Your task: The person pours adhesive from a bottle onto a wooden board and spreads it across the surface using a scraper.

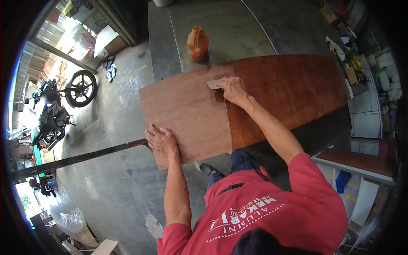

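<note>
A long wooden board (187, 110) lies before me, pale on its left part and dark reddish-brown and glossy on its right part (280, 89). My right hand (233, 90) pinches a flat pale pad (214, 84), against the board near where the two tones meet; its exact kind I cannot make out. At the left edge of the board, my left hand (161, 140) rests with fingers spread, holding nothing. Beyond the far edge stands an orange-brown stained plastic bottle (198, 44) with dark liquid low inside.
A dark metal bar (85, 156) runs from the left up to the board. Further left are a motorcycle (53, 108) and slippers (111, 73) on the concrete floor. Cabinets (365, 114) and a low shelf unit (357, 163) stand at the right. A filled plastic bag (76, 225) sits lower left.
</note>
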Motion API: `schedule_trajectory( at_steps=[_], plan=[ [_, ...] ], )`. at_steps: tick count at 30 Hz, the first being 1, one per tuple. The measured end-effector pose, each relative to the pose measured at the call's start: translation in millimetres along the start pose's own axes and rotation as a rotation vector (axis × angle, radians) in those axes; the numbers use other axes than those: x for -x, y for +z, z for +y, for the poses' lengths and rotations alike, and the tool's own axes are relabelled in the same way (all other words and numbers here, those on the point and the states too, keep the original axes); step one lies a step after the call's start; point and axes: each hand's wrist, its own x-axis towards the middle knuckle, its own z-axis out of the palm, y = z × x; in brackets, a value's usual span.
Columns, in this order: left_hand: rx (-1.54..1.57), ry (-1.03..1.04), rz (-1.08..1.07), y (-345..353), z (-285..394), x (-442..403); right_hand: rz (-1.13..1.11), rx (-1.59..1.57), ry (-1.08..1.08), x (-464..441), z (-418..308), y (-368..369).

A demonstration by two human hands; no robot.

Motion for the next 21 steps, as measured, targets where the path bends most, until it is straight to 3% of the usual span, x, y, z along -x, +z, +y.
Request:
schedule_trajectory(
  at_steps=[2, 4, 5, 12, 14, 17, 21],
  plan=[
    [0.006, -0.004, -0.008, 1.3, -0.8, 1.3, -0.051, -0.028, 0.004, 36.4, -12.3, -2.8],
    [-0.021, 0.014, 0.031, 3.3, -3.3, 1.4, 0.121, -0.014, -0.151, 80.1, -24.6, -2.4],
    [-0.021, 0.004, 0.017, 3.4, -3.4, 0.7, 0.104, -0.009, -0.150, 100.3, -34.2, -4.7],
    [0.043, 0.012, 0.049, 7.8, -8.5, 2.8, -0.117, 0.034, 0.013, 220.9, -126.9, -48.7],
    [0.057, 0.023, 0.071, 7.4, -8.7, 2.7, -0.129, 0.021, 0.019, 235.5, -137.5, -55.5],
    [0.066, 0.016, 0.047, 6.0, -8.9, 1.6, -0.352, -0.457, 0.260, 224.4, -142.6, -74.8],
    [0.054, 0.001, 0.035, 6.6, -7.1, 1.5, -0.271, -0.386, 0.301, 171.7, -128.1, -89.5]
  ],
)
